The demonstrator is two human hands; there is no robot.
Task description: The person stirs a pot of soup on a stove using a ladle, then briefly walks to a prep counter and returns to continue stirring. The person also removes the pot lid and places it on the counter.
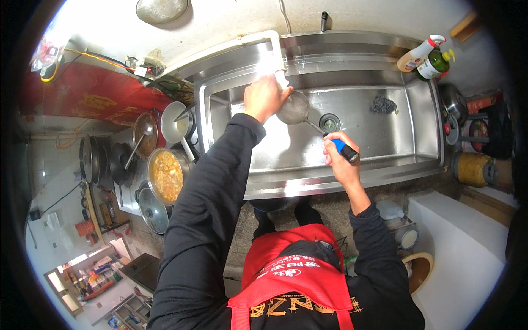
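Observation:
My left hand (264,97) is at the white plastic tap (281,77) over the stainless steel sink (371,136). Glare and the back of the hand hide its fingers, so its grip on the tap is unclear. In my right hand (343,165) is the blue and black handle of a metal ladle or strainer. Its round grey head (294,108) is just under the tap, close to my left thumb. Whether water runs cannot be made out. Right of the head lies the drain (330,123), with bits of green in it.
A dark scouring pad (383,105) lies in the sink's right part. A spray bottle (416,55) and a green pump bottle (435,64) stand at the back right corner. On the left are a pot of yellowish food (165,176), a white pan (175,122) and a lidded pot (153,209).

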